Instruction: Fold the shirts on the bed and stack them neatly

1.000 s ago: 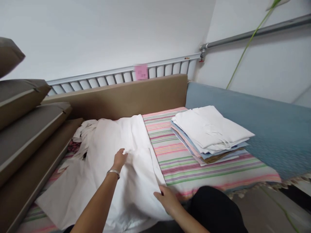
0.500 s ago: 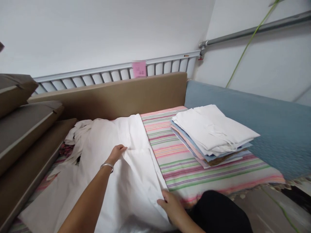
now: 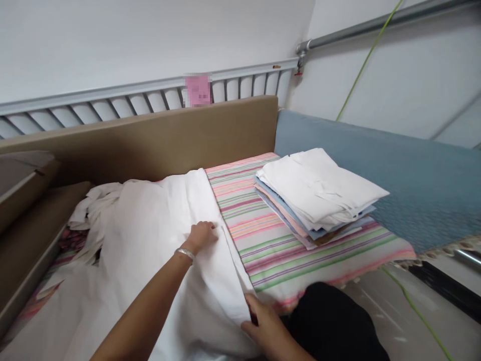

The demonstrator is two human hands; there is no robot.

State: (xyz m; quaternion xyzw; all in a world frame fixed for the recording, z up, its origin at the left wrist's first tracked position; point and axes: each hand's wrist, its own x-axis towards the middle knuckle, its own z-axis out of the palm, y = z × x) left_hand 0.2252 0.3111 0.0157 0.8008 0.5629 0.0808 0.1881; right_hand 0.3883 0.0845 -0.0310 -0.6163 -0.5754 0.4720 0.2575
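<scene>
A large white cloth (image 3: 150,220) lies spread over the bed, with a folded-back flap along its right side. My left hand (image 3: 203,235), with a silver bangle at the wrist, rests at the flap's upper corner, fingers curled onto the fabric. Lower right, my right hand (image 3: 265,321) holds the near right edge of the cloth between thumb and fingers. Its fingertips are partly hidden by the edge. To the right sits a stack of folded fabric (image 3: 319,188), white on top, with blue, pink and brown layers below.
A striped bedspread (image 3: 240,200) lies under everything. Brown cushions (image 3: 33,220) are piled at left, and a brown panel (image 3: 169,135) stands along the back before a radiator (image 3: 105,108). A blue padded side (image 3: 376,170) borders the right. My dark-clothed knee (image 3: 334,321) is at the front.
My left hand has moved right, carrying the flap's corner toward the cloth's right edge. My right hand keeps its hold at the near edge. The view has shifted somewhat to the left.
</scene>
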